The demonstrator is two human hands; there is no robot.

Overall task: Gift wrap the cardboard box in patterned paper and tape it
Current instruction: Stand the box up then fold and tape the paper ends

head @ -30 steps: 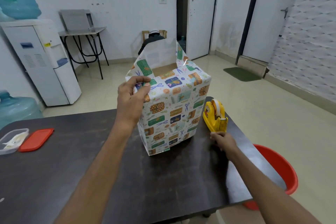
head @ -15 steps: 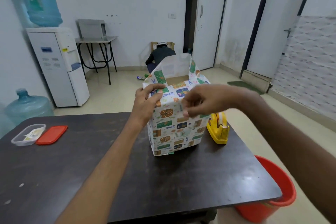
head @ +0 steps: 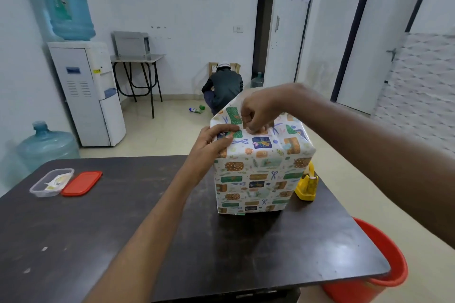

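Observation:
The cardboard box wrapped in patterned paper stands upright on the dark table. Its paper shows green, orange and blue gift motifs on white. My left hand presses the paper against the box's upper left corner. My right hand reaches over the top with fingers curled down on the folded paper at the top front edge; whether it holds tape cannot be told. A paper flap rises behind that hand. The yellow tape dispenser sits right of the box, partly hidden by it.
A clear plastic container and its red lid lie at the table's left. A red bucket stands by the table's right corner. A water dispenser, water jugs and a crouching person are beyond the table.
My right hand left the tape dispenser, rose to the box's top and now presses down on the folded paper. The open top flaps have come down. My left hand stays on the upper left corner.

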